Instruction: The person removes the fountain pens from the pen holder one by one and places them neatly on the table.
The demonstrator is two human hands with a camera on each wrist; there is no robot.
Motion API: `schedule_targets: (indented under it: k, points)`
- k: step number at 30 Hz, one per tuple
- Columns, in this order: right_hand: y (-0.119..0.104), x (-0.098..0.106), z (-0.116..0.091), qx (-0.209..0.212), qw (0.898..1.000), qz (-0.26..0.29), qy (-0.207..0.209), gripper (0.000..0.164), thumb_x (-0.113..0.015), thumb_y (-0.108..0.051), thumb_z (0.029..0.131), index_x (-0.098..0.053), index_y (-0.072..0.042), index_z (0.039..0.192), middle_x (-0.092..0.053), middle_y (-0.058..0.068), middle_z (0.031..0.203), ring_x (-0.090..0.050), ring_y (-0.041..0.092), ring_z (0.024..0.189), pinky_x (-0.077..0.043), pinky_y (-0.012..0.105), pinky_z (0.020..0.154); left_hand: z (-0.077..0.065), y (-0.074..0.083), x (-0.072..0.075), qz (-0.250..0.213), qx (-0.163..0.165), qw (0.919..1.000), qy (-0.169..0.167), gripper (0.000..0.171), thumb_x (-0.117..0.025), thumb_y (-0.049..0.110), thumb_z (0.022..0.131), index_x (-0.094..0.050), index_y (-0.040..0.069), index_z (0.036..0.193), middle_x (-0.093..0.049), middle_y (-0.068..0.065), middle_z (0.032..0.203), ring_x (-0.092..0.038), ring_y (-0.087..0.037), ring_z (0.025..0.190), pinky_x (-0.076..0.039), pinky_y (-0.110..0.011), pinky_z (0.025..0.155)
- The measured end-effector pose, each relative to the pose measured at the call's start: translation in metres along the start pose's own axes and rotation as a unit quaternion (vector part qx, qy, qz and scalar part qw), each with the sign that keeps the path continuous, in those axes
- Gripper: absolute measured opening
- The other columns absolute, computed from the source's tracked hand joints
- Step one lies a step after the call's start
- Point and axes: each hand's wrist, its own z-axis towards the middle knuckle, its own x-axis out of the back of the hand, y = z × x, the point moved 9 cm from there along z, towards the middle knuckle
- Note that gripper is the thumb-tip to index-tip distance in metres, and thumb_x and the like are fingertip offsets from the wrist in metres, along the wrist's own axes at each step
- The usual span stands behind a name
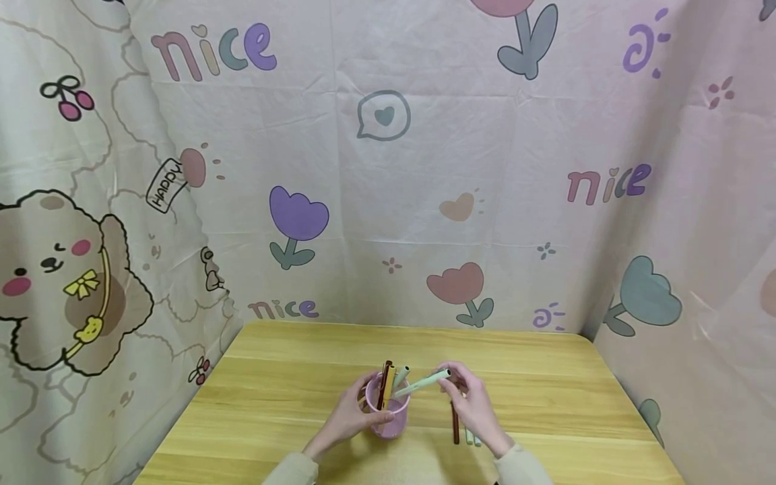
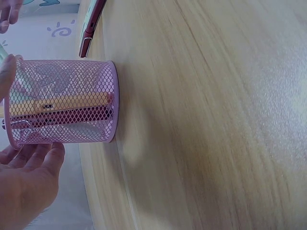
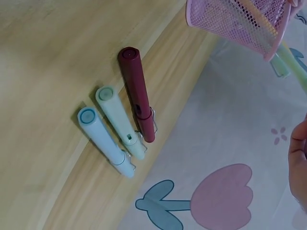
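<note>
My left hand (image 1: 351, 412) grips a pink mesh pen holder (image 1: 391, 426) around its sides, near the rim. Inside it stand a dark red pen (image 1: 384, 385), an orange-yellow pen (image 1: 389, 392) and a pale green pen (image 1: 401, 376). My right hand (image 1: 474, 399) pinches another light green pen (image 1: 424, 382), which slants down with its lower end at the holder's opening. In the left wrist view, the mesh holder (image 2: 62, 72) shows the orange-yellow pen (image 2: 67, 102) through its wall. Only part of the right hand (image 3: 298, 165) enters the right wrist view.
On the wooden table (image 1: 291, 364), right of the holder, lie a maroon pen (image 3: 133, 81), a pale green pen (image 3: 117, 115) and a light blue pen (image 3: 101, 136), side by side. Printed cloth (image 1: 388, 175) hangs behind the table and along both sides.
</note>
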Motion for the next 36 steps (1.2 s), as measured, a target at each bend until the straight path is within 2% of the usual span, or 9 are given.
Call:
schedule_targets:
  k: [6, 11, 22, 27, 29, 33, 36]
  points:
    - [-0.003, 0.014, -0.001, 0.019, 0.998, 0.045, 0.044, 0.018, -0.06, 0.009, 0.094, -0.061, 0.007, 0.111, -0.067, 0.019, 0.089, -0.06, 0.0, 0.073, -0.058, 0.02, 0.059, 0.001, 0.0, 0.0, -0.002, 0.001, 1.0, 0.001, 0.094, -0.088, 0.022, 0.076, -0.036, -0.009, 0.149, -0.05, -0.034, 0.144, -0.054, -0.049, 0.129, -0.051, -0.053, 0.108]
    - [-0.005, 0.025, -0.001, 0.021, 0.995, 0.065, 0.078, 0.018, -0.055, 0.012, 0.095, -0.058, 0.011, 0.113, -0.066, 0.022, 0.091, -0.061, -0.002, 0.074, -0.056, 0.016, 0.059, 0.0, 0.001, 0.0, -0.002, -0.003, 1.0, -0.003, 0.095, -0.088, 0.024, 0.077, -0.035, -0.009, 0.149, -0.049, -0.035, 0.145, -0.053, -0.05, 0.129, -0.05, -0.054, 0.108]
    - [0.006, 0.049, -0.005, -0.036, 0.99, 0.049, 0.126, 0.022, -0.052, 0.008, 0.099, -0.057, 0.01, 0.12, -0.067, -0.003, 0.099, -0.065, 0.002, 0.084, -0.058, 0.014, 0.072, 0.001, -0.003, -0.001, -0.006, 0.01, 0.9999, -0.005, 0.096, -0.087, 0.028, 0.078, -0.034, -0.008, 0.15, -0.046, -0.035, 0.147, -0.051, -0.05, 0.132, -0.048, -0.056, 0.11]
    - [0.009, 0.058, -0.005, -0.044, 0.99, 0.037, 0.132, 0.028, -0.047, 0.007, 0.101, -0.053, 0.011, 0.128, -0.064, -0.019, 0.101, -0.063, -0.004, 0.089, -0.057, 0.012, 0.077, 0.001, -0.003, 0.0, 0.001, 0.013, 0.9999, -0.005, 0.096, -0.087, 0.027, 0.078, -0.034, -0.008, 0.15, -0.046, -0.035, 0.147, -0.052, -0.05, 0.131, -0.048, -0.057, 0.11]
    - [0.011, 0.062, -0.006, -0.042, 0.989, 0.034, 0.137, 0.03, -0.046, 0.007, 0.102, -0.052, 0.012, 0.13, -0.064, -0.019, 0.102, -0.062, -0.005, 0.089, -0.056, 0.01, 0.078, 0.0, -0.003, 0.0, 0.003, 0.014, 0.9999, -0.004, 0.096, -0.087, 0.027, 0.077, -0.034, -0.008, 0.15, -0.046, -0.035, 0.147, -0.052, -0.051, 0.131, -0.048, -0.058, 0.11]
    - [0.015, 0.069, -0.007, -0.047, 0.989, 0.022, 0.139, 0.033, -0.044, 0.007, 0.102, -0.05, 0.012, 0.134, -0.065, -0.01, 0.102, -0.062, -0.004, 0.088, -0.056, 0.009, 0.076, 0.001, -0.003, 0.0, 0.004, 0.013, 0.9999, -0.003, 0.096, -0.087, 0.027, 0.077, -0.034, -0.007, 0.15, -0.046, -0.035, 0.146, -0.052, -0.051, 0.131, -0.048, -0.058, 0.11]
    - [0.019, 0.074, -0.008, -0.058, 0.989, 0.006, 0.135, 0.035, -0.043, 0.007, 0.102, -0.048, 0.011, 0.137, -0.064, -0.012, 0.101, -0.061, -0.003, 0.087, -0.056, 0.01, 0.074, 0.001, -0.003, -0.001, 0.001, 0.012, 0.9999, -0.004, 0.097, -0.087, 0.027, 0.077, -0.034, -0.008, 0.15, -0.046, -0.035, 0.147, -0.051, -0.051, 0.131, -0.048, -0.058, 0.11]
